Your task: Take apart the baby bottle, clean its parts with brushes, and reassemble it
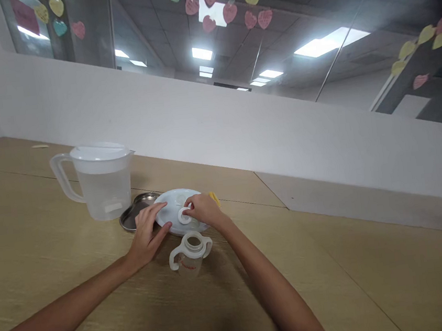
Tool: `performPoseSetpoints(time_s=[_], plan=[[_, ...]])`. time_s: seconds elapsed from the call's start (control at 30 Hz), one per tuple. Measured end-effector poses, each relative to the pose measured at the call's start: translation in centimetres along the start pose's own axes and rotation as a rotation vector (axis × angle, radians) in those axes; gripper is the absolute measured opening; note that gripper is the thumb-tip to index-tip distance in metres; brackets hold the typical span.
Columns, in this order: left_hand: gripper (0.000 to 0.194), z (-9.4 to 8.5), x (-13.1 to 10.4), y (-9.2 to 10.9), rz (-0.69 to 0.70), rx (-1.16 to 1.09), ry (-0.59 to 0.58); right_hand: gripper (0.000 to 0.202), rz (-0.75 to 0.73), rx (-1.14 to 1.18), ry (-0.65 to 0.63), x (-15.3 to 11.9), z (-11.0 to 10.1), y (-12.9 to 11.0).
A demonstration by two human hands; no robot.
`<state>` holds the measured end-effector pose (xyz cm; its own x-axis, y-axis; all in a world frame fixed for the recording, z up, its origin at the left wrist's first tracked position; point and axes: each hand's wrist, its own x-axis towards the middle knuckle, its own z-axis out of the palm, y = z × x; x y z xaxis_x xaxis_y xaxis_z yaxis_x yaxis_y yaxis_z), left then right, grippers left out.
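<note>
My right hand (205, 209) pinches a small white ring-shaped bottle part (184, 216) over a white plate (164, 205). A few small translucent pieces appear to lie on the plate, too small to name. At the plate's left edge, my left hand (149, 231) has its thumb and fingers apart, with nothing between them. Nearer to me stands a clear baby bottle (189, 263) with an uncovered mouth and a white two-handled collar (193, 240); neither hand touches it.
A lidded clear pitcher (104, 185) of water stands at the left. Between it and the plate lies a metal kidney-shaped tray (133, 209). Something yellow (214, 198) shows behind my right hand. A white wall (201, 125) with windows above borders the wooden table (114, 319).
</note>
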<state>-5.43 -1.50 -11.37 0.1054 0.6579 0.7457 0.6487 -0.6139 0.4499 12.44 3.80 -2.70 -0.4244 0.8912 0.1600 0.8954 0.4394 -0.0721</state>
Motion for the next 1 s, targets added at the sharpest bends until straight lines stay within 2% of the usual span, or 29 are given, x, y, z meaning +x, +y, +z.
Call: performPoseSetpoints(time_s=[0.2,0.4,0.5,0.6,0.73,0.8,0.87,0.93,1.0], plan=[[0.034,-0.1,0.1,0.1,0.014,-0.001,0.004,0.024,0.032,-0.073,-0.019,0.3,1.5,-0.2],[0.032,-0.1,0.1,0.1,0.019,0.0,0.011,0.027,0.041,-0.117,-0.019,0.3,1.9,-0.6],[0.031,-0.6,0.7,-0.3,0.043,0.043,0.07,0.027,0.036,-0.122,-0.019,0.3,1.8,-0.6],[0.031,-2.2,2.2,-1.3,0.014,0.111,0.273,0.026,0.031,-0.121,-0.016,0.2,1.7,-0.4],[0.038,-5.5,4.6,-4.3,-0.103,0.151,0.68,0.024,0.011,-0.107,-0.013,0.1,1.5,-0.3],[0.044,-7.2,5.5,-6.5,-0.254,0.127,0.861,0.025,0.001,-0.096,-0.012,0.1,1.4,-0.2],[0.045,-8.5,6.1,-8.9,-0.5,0.078,1.025,0.025,-0.006,-0.082,-0.006,0.1,1.3,-0.2],[0.043,-9.6,6.5,-11.3,-0.656,-0.013,1.123,0.024,-0.007,-0.065,0.008,0.1,1.0,-0.2],[0.04,-10.3,6.6,-13.2,-0.744,-0.174,1.11,0.022,-0.003,-0.048,0.025,0.1,0.5,-0.1]])
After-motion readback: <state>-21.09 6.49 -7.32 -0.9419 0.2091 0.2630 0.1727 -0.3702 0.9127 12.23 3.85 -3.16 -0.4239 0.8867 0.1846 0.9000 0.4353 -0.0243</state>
